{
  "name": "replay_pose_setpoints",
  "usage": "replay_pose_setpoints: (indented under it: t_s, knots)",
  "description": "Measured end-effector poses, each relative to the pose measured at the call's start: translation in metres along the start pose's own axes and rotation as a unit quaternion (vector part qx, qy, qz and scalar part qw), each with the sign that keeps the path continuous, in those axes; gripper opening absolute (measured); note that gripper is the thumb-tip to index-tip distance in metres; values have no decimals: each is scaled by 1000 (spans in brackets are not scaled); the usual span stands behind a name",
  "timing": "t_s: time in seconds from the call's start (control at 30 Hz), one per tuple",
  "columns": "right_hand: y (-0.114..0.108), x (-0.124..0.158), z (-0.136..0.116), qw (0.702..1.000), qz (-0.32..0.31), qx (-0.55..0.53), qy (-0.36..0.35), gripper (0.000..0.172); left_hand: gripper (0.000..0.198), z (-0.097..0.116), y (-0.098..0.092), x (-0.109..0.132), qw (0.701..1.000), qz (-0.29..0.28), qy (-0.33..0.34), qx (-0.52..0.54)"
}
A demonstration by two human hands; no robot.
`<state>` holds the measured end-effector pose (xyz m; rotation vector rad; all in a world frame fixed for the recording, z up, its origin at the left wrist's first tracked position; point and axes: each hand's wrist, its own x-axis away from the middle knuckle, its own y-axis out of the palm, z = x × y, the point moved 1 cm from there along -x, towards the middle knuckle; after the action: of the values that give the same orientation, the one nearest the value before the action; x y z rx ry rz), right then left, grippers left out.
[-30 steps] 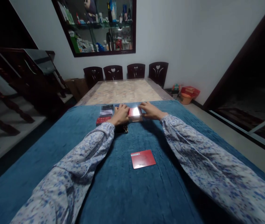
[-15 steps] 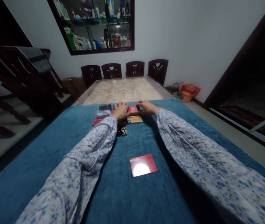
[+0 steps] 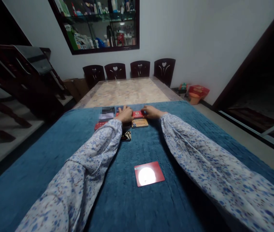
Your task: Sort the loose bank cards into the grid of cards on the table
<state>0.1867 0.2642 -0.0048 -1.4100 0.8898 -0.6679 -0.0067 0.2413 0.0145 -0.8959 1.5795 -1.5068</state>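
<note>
Several cards lie in rows on a blue cloth (image 3: 117, 167). My left hand (image 3: 125, 114) rests over the middle ones, hiding parts of them, and its fingertips touch the left side of a red card (image 3: 138, 114). At that card's right edge, the curled fingers of my right hand (image 3: 150, 111) grip or press it. A yellow card (image 3: 139, 123) lies just below the red one. Nearer to me is a black card with gold lines (image 3: 127, 135). To the left are a dark card (image 3: 108, 110) and another red card (image 3: 99, 125). A shiny red card (image 3: 157, 172) lies apart, closest to me.
Beyond the cloth extends the marble-patterned tabletop (image 3: 132, 90), with dark chairs (image 3: 140, 69) at its far end. A wooden railing stands on the left. An orange bin (image 3: 194, 97) with a red bag sits on the floor at the right.
My right hand's fingers have come down slightly and closed in on the right edge of the red card. My left hand has hardly moved. The view has shifted a little.
</note>
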Motion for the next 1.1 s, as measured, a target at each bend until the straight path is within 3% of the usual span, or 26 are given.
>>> replay_pose_setpoints:
  t_s: [0.3,0.77,1.1]
  knots:
    - [-3,2,-3,1000,-17,-7,24,34,30,0,-1,-5,999,-48,-9,-7]
    - [-7,4,-6,998,-33,-31,46,31,21,-8,5,-11,999,-46,28,7]
    - [-10,6,-9,996,-29,-49,66,36,28,-6,5,-12,998,-55,40,10]
